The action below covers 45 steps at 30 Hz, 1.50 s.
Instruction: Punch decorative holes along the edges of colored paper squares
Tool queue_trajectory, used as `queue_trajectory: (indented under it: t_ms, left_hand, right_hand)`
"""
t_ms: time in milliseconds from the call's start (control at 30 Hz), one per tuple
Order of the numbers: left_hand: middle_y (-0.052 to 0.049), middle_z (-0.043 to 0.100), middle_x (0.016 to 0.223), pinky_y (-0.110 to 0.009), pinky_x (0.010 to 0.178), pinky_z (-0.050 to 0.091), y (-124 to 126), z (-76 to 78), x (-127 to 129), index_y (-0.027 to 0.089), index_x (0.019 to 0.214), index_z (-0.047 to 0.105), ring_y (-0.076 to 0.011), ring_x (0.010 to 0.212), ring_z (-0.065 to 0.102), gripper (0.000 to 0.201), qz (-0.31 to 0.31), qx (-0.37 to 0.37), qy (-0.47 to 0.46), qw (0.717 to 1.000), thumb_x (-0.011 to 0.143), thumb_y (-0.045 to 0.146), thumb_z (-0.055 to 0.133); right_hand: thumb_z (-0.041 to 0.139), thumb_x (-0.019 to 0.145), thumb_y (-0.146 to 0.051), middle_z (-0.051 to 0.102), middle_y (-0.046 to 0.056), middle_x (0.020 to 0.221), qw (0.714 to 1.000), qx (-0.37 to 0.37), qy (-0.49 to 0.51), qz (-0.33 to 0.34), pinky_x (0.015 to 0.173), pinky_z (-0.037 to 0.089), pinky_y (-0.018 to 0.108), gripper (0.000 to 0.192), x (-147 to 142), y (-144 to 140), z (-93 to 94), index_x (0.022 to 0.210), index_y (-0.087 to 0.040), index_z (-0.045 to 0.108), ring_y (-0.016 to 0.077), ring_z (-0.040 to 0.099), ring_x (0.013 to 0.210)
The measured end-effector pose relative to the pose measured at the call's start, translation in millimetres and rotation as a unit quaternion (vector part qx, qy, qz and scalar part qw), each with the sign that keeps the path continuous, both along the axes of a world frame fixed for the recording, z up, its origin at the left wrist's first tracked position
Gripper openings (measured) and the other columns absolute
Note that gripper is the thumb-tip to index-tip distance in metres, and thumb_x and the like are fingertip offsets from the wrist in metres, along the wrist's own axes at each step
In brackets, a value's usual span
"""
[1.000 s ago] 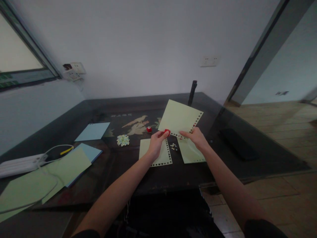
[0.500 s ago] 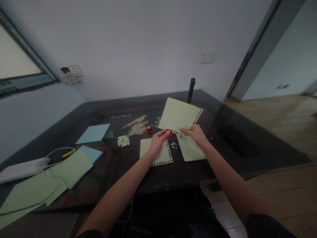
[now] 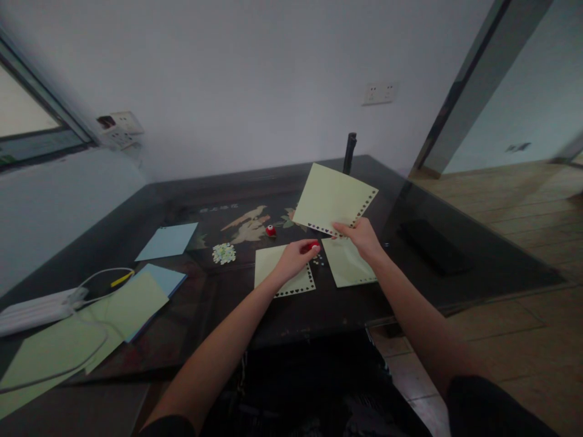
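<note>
My left hand (image 3: 294,260) is closed on a small red craft punch (image 3: 313,245), a little below the raised paper and apart from it. Pinched by its lower edge, a pale yellow-green sheet (image 3: 334,194) is tilted up in my right hand (image 3: 363,238). Rows of small punched shapes, some like hearts, run along its right and lower edges. Under my hands lie a left punched sheet (image 3: 266,260) and a right punched sheet (image 3: 348,264). Between these two are a few tiny cut-outs (image 3: 319,261), partly hidden by my left hand. Another red punch (image 3: 270,230) stands behind.
A heap of pale cut-outs (image 3: 224,254) lies left of the sheets. Farther left are blue paper (image 3: 168,240), green sheets (image 3: 127,306) and a white power strip (image 3: 40,311) with cables. A black case (image 3: 432,246) lies right; a black upright post (image 3: 350,153) stands at the back.
My left hand with the red punch has come away from the sheet's lower edge, downward. The sheet stays in my right hand. The whole view has shifted slightly.
</note>
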<state>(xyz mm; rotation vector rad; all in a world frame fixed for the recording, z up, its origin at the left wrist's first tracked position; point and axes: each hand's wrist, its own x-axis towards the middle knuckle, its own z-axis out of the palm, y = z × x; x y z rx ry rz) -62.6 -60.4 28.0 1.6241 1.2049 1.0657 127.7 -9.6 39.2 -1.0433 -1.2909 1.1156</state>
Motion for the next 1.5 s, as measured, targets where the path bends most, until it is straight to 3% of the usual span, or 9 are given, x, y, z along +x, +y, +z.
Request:
queue_trajectory:
  t_ms: [167,367,500,733,900,1100,1300,1500]
  left_hand:
    - [-0.008,0.073,0.090,-0.033,0.076,0.045,0.7,-4.9,2.4,0.016,0.101,0.071,-0.0227,0.081,0.064,0.034,-0.013,0.017,0.075,0.997,0.083,0.038,0.052]
    - [-0.007,0.071,0.082,-0.030,0.073,0.044,-1.2,-2.1,2.5,0.016,0.099,0.071,-0.0210,0.075,0.062,0.042,-0.004,0.030,0.091,0.995,0.089,0.040,0.038]
    - [-0.006,0.071,0.082,-0.030,0.073,0.043,-2.4,-0.2,2.2,0.017,0.095,0.072,-0.0212,0.076,0.061,0.040,-0.003,0.037,0.102,0.994,0.088,0.037,0.038]
    - [-0.006,0.072,0.082,-0.030,0.077,0.043,-1.7,-3.4,-1.3,0.020,0.092,0.074,-0.0228,0.078,0.063,0.033,-0.039,0.041,0.187,0.981,0.082,0.031,0.045]
    - [-0.006,0.073,0.088,-0.029,0.078,0.044,-1.3,-4.1,-2.7,0.020,0.095,0.074,-0.0231,0.083,0.064,0.032,-0.042,0.049,0.181,0.981,0.079,0.029,0.047]
    - [-0.006,0.072,0.087,-0.029,0.074,0.043,-1.2,-2.3,-2.8,0.020,0.095,0.073,-0.0226,0.080,0.063,0.033,-0.031,0.067,0.194,0.978,0.084,0.032,0.043]
    - [-0.001,0.062,0.067,-0.026,0.064,0.036,-2.3,2.5,-2.0,0.020,0.082,0.066,-0.0163,0.063,0.054,0.029,0.007,0.080,0.125,0.989,0.087,0.039,0.044]
    - [0.002,0.057,0.063,-0.024,0.059,0.035,1.7,-0.5,-1.8,0.019,0.075,0.058,-0.0135,0.059,0.050,0.025,0.005,0.039,0.058,0.998,0.084,0.041,0.051]
  right_hand:
    - [0.079,0.056,-0.040,0.073,0.012,0.084,1.000,0.008,-0.003,-0.001,0.074,0.055,0.043,0.047,-0.2,0.1,0.6,0.092,-0.012,0.069,0.0300,0.068,0.083]
    - [0.078,0.058,-0.037,0.073,0.012,0.079,1.000,0.003,0.010,0.010,0.069,0.055,0.040,0.041,-1.0,-4.0,4.7,0.089,-0.012,0.070,0.0269,0.068,0.072]
    - [0.076,0.059,-0.036,0.073,0.011,0.078,1.000,-0.005,0.003,0.015,0.063,0.056,0.037,0.037,-0.8,-3.9,4.3,0.086,-0.012,0.070,0.0234,0.067,0.064]
    - [0.075,0.060,-0.034,0.073,0.012,0.082,1.000,-0.007,-0.011,0.006,0.068,0.056,0.038,0.035,-0.6,-3.3,3.7,0.086,-0.011,0.070,0.0247,0.068,0.070]
    - [0.075,0.060,-0.033,0.072,0.013,0.091,1.000,-0.010,-0.004,0.008,0.069,0.056,0.038,0.037,-1.5,-5.1,6.2,0.089,-0.011,0.069,0.0256,0.068,0.076]
    - [0.076,0.058,-0.034,0.072,0.012,0.088,1.000,-0.011,0.010,0.011,0.065,0.056,0.037,0.036,-2.0,-5.2,6.4,0.086,-0.012,0.069,0.0235,0.067,0.068]
    - [0.074,0.060,-0.042,0.071,0.008,0.069,0.999,-0.018,0.028,-0.001,0.054,0.053,0.035,0.034,-1.4,-3.4,4.6,0.079,-0.014,0.068,0.0216,0.064,0.054]
    - [0.069,0.062,-0.046,0.071,0.009,0.074,0.999,0.003,0.014,-0.051,0.054,0.049,0.033,0.036,-0.5,0.5,6.6,0.079,-0.015,0.065,0.0225,0.064,0.059]
